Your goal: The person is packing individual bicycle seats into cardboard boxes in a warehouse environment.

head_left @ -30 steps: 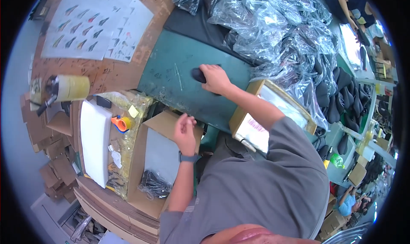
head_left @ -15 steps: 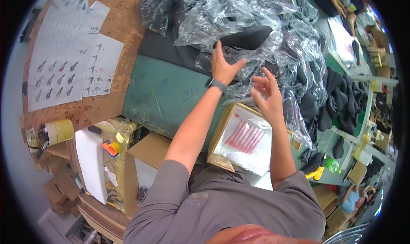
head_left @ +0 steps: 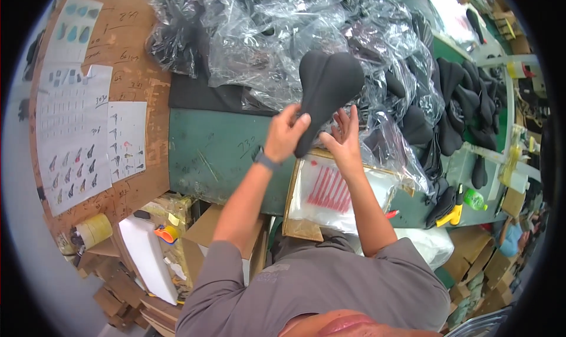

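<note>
A black bicycle saddle (head_left: 329,80) stands out above the work table, its wide end pointing away from me and its narrow nose toward me. My left hand (head_left: 285,134) has thumb and fingers closed on the nose's left side. Beside the nose on the right is my right hand (head_left: 345,141), its fingers apart; whether it touches the saddle I cannot make out. Just below both hands sits a cardboard box (head_left: 303,229) holding clear plastic bags (head_left: 327,186) printed with red lines.
Plastic-wrapped saddles (head_left: 259,36) are heaped across the far side of the green table (head_left: 206,154). Bare black saddles (head_left: 451,110) lie at the right, near a green bottle (head_left: 474,199) and a yellow-handled tool (head_left: 453,212). A cardboard panel with sheets (head_left: 73,130) stands left.
The saddle has come off the wrapped heap toward me and turned, nose now nearest me. My left hand has closed on it, and the right hand has moved beside it. The view has shifted.
</note>
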### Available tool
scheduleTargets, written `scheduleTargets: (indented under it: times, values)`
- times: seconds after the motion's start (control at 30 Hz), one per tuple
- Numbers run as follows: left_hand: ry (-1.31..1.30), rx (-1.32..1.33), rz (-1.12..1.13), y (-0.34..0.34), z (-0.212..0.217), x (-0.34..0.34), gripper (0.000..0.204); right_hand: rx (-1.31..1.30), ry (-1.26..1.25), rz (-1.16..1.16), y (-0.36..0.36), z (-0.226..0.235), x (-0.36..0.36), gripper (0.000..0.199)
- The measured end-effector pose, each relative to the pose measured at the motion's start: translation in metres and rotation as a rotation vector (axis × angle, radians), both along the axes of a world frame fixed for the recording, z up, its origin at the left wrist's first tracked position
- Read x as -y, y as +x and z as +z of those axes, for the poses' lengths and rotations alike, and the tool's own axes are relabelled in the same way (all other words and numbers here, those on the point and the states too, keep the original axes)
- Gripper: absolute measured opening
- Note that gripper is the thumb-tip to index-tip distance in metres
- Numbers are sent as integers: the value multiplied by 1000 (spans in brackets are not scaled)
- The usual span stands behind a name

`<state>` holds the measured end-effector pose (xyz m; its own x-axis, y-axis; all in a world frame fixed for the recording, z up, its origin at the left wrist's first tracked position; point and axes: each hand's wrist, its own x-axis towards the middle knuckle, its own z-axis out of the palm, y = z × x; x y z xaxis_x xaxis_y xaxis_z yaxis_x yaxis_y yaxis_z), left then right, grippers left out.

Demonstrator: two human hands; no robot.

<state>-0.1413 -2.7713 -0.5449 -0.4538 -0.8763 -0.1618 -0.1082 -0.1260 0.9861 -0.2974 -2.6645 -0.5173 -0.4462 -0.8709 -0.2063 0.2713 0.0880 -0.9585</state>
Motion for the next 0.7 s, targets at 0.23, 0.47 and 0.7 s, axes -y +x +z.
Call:
scheduleTargets:
  times: [0.23,0.47,0.7]
  values:
    - [-946,295,44,-5,24,-8,22,738,108,-46,-30,41,-98,41]
    - [-795,567,-183,12,-39,81,25,113,113,-133,-27,66,-187,48]
    - [-195,46,-176,38,85,-110,27,398,13,240,10,84,-260,100]
